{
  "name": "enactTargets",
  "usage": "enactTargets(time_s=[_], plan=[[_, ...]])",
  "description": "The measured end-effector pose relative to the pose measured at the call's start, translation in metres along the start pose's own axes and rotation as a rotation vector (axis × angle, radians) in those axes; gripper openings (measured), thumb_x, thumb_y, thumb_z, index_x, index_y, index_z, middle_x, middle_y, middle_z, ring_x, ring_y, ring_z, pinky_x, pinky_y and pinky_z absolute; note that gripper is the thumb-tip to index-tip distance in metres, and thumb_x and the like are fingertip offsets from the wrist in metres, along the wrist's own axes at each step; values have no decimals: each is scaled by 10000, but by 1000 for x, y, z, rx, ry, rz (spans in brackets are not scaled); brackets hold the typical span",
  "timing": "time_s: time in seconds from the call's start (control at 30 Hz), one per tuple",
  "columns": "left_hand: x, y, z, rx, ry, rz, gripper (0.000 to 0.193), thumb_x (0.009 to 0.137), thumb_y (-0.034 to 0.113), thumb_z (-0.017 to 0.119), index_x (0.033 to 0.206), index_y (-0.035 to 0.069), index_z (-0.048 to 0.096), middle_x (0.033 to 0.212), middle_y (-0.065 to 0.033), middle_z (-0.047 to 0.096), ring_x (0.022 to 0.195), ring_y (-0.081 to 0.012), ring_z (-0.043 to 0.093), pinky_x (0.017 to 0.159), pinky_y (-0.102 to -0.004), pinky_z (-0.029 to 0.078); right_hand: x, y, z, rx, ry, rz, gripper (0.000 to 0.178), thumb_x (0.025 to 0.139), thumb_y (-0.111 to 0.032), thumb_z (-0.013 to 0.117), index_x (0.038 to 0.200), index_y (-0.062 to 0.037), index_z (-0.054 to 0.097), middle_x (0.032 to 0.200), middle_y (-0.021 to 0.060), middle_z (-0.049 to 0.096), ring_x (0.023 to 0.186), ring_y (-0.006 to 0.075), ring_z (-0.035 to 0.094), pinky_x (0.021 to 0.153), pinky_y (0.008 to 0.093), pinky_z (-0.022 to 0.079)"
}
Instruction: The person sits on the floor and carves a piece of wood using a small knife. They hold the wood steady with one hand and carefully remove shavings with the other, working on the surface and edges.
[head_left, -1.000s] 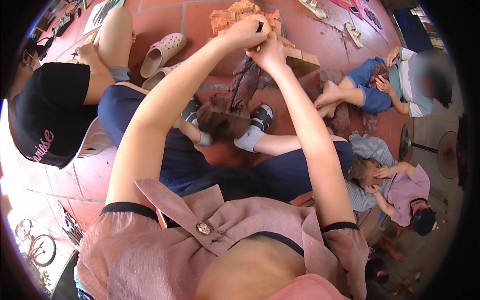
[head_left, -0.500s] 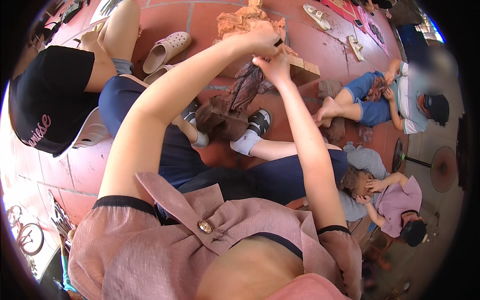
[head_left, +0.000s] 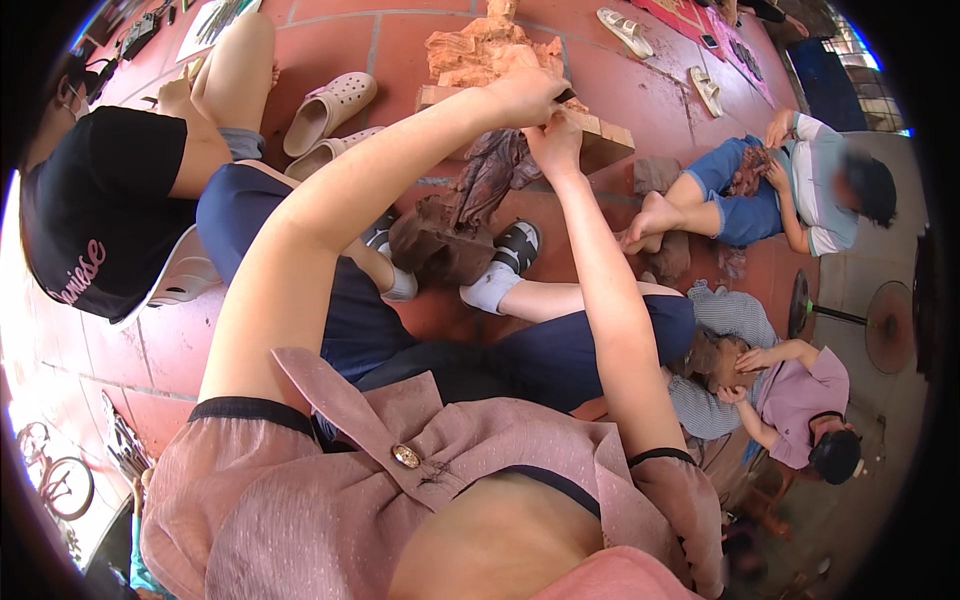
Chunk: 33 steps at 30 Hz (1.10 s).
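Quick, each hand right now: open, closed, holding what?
Left hand: fingers curled, small dark item beside them; its grip cannot be told.
Right hand: near the dark carving; its grip cannot be told.

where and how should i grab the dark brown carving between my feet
Probably by the blocky base of the dark brown carving, reaching down from your own side. The base looks broad and chunky, with its near face exposed; the folded upper part is narrower and its top runs up by your right hand. Your right sandal sits close, so that side looks tight.
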<state>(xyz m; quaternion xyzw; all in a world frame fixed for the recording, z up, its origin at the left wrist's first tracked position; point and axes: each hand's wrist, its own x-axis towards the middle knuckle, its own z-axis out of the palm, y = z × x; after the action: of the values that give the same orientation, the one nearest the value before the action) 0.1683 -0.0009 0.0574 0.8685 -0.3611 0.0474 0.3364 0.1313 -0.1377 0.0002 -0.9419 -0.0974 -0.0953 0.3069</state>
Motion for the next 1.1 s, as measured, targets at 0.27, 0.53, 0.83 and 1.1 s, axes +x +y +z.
enactTargets(time_s=[0.27, 0.53, 0.83, 1.1], plan=[[-7, 2, 0, 81, -114, -75, 226, 836, 201, 570, 953, 12, 605, 872, -216, 647, 856, -388, 617, 778, -473, 478, -7, -4, 4, -31, 95, -156, 204, 738, -218, 736, 837, -52, 670, 870, 128, 665, 853, 311, 637, 769, 402, 499], [-2, -10, 3, 63, -196, -123, 254, 815, 235, 580, 974, 44, 631, 866, -200, 652, 826, -383, 625, 749, -462, 487, -3, 2, 1, -99, -41, -107, 324, 712, -334, 765, 788, -33, 674, 1066, 131, 605, 972, 281, 598, 810, 397, 486], [-56, 28, -15, -351, 490, -377, 232, 873, 228, 596, 887, 0, 637, 639, -74, 623, 599, -93, 603, 554, -264, 473, -59, -57, -19, 290, 275, -88, 390, 701, -124, 785, 1054, -65, 630, 792, 85, 570, 588, 181, 556, 581, 309, 487], [-171, 70, 56, -835, 397, -667, 132, 829, 135, 597, 887, 18, 612, 820, -79, 617, 792, -152, 584, 756, -286, 465, -111, -35, 32, 356, 255, -82, 192, 700, 38, 691, 862, -55, 648, 824, 79, 607, 723, 239, 627, 649, 325, 509]])
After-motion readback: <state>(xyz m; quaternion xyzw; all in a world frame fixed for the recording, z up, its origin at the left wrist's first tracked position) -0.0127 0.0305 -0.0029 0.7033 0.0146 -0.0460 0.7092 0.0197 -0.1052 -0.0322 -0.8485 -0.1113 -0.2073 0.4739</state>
